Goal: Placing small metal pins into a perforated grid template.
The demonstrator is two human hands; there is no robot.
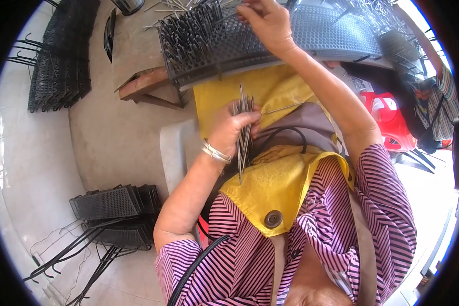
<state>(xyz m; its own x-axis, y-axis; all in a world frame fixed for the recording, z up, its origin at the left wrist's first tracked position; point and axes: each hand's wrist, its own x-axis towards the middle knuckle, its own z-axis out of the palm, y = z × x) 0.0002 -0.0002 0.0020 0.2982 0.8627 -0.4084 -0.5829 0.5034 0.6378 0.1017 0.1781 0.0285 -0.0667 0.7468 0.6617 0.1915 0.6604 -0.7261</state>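
My left hand (242, 122) is closed around a bundle of thin metal rods (244, 148), held upright over my lap. Above a black perforated rack (316, 33), my right hand (268, 23) has its thumb and fingers pinched together. Whatever is between those fingertips is too small to make out. Many dark rods (194, 38) stand packed in the holes at the rack's left end, just left of my right hand. One loose rod (284, 107) lies across the yellow apron (219, 92) on my lap.
Wooden supports (148, 86) stand below the rack's left end. Stacked black perforated racks (107, 204) with long hooked rods sit at the lower left; more hang at the upper left (61, 66). A red plastic chair (392, 122) and another person's arm (426, 46) are at right.
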